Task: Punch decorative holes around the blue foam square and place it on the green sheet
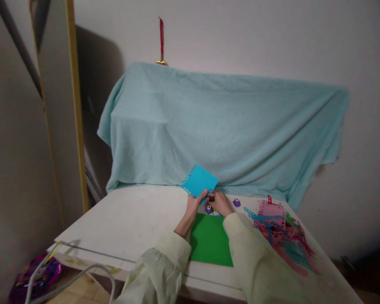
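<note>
A bright blue square of paper with rows of punched holes along its edges is tilted up above the table. My left hand pinches its lower corner, thumb on top. Close by, my right hand is closed at the paper's right lower edge, around something small and dark that I cannot make out. Just below the hands sits a small purple craft punch, partly hidden. A similar purple punch lies right of my right hand. Under my wrists is a green sheet.
The white table carries a pile of pink, red, blue and green punched paper strips at the right. Behind it hangs a light blue cloth. A pale cable loops by the front left corner, near a purple package below.
</note>
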{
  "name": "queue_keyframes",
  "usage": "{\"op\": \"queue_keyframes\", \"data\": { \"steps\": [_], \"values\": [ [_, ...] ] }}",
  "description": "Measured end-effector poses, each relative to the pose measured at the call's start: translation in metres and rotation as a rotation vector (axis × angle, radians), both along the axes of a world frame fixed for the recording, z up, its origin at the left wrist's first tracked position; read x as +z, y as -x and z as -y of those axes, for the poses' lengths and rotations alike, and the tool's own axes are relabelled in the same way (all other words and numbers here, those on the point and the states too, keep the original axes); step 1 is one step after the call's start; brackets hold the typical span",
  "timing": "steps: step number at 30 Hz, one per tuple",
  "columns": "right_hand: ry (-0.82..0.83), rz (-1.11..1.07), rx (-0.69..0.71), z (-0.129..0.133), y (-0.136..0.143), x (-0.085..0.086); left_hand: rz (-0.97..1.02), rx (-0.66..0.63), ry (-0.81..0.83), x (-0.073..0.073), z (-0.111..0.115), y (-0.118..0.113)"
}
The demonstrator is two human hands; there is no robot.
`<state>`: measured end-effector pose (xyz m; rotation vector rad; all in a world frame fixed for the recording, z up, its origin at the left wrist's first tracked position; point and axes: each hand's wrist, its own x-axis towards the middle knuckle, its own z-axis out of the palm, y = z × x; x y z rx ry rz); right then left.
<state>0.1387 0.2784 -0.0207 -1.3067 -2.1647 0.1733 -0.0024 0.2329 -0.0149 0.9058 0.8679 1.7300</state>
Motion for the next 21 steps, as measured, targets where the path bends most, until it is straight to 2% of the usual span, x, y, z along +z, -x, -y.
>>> {"op": "queue_keyframes", "data": {
  "steps": [3,7,9,12,16,21],
  "values": [
    [0.037,-0.262,0.005,0.006,-0.009,0.002,-0.149,0.013,-0.024,0.002,-0.001,-0.005],
    [0.234,-0.898,0.095,0.019,-0.034,0.001,-0.314,0.014,-0.023,0.002,-0.005,-0.011],
    [0.306,-1.055,0.098,0.023,-0.045,-0.002,-0.369,0.017,-0.027,-0.001,-0.006,-0.011],
    [0.405,-1.150,0.116,0.024,-0.053,-0.008,-0.389,0.057,-0.014,-0.005,-0.007,-0.008],
    [0.512,-1.126,0.171,0.024,-0.049,-0.013,-0.407,0.120,-0.025,-0.005,-0.008,-0.005],
    [0.553,-1.116,0.228,0.025,-0.039,-0.019,-0.530,0.103,-0.084,-0.002,-0.006,-0.007]
  ]
}}
